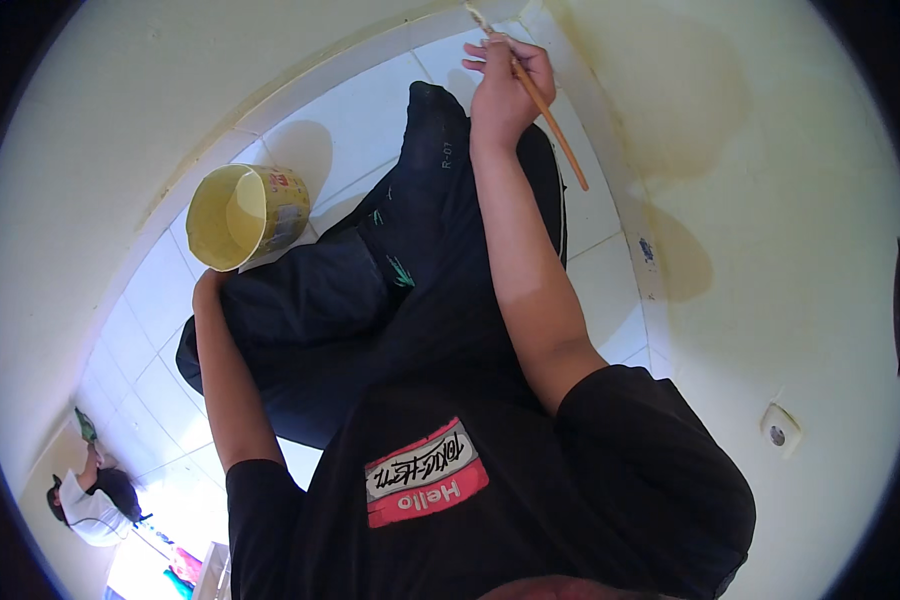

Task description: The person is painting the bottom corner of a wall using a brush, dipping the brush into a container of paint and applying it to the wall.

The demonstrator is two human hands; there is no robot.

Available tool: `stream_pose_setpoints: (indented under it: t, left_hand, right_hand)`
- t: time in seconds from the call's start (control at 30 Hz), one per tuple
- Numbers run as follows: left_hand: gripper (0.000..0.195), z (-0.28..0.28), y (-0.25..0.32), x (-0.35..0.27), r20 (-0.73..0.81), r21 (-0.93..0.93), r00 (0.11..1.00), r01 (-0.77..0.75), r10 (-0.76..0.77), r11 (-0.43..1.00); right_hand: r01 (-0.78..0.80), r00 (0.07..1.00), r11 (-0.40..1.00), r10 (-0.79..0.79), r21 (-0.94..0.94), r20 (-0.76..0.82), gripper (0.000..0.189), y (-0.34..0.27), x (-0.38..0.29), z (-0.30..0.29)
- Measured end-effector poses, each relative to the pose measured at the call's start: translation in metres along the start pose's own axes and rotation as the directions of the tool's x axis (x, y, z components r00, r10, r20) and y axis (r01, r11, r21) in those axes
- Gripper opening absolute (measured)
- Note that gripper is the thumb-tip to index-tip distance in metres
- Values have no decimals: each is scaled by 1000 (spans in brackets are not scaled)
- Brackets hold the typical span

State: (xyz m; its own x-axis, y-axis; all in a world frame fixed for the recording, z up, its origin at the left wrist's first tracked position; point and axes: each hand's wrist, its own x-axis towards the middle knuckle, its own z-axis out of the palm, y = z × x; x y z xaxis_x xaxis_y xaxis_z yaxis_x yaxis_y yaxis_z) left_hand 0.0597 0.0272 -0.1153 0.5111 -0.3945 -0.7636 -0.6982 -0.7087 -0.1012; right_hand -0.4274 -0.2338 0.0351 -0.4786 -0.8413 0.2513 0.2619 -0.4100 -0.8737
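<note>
In my right hand [514, 71] is a slim paintbrush [551, 120] with a wooden handle, gripped between thumb and fingers. Its pale bristle end reaches the tiled skirting [435, 22] near the corner, at the top of the view; whether it touches is unclear. A yellowish plastic bucket [285, 206] leans beside my bent knee, its mouth turned to the left and towards me. Pale yellow shows on its inner wall. My left hand [211, 283] is at the bucket's lower rim, mostly hidden behind the bucket and my leg, so its fingers cannot be seen.
White floor tiles [345, 150] lie around my dark-clothed legs. Cream walls rise left and right [780, 225]; the right one has a socket [778, 433] and blue marks [646, 250] low down. Another person [97, 499] crouches by the wall at lower left, near colourful items [184, 566].
</note>
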Motion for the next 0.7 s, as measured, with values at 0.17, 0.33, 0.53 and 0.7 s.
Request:
stream_pose_setpoints:
  t: [0.17,0.33,0.53,0.7]
  left_hand:
    - [70,7,-33,16,-9,-18,1000,-8,8,1000]
    - [50,-3,32,-24,1,-47,1000,14,-14,999]
    - [49,6,12,-7,-50,-37,997,-62,60,997]
    - [50,2,9,-8,-15,-24,999,-31,31,999]
  right_hand:
    - [-10,996,1000,12,-20,84,10,-2,-10,5]
    - [-4,998,1000,4,4,-67,8,-5,3,-5]
    - [-24,997,999,28,-46,71,9,-1,-6,-5]
    - [-50,994,999,52,21,-100,7,-9,1,0]
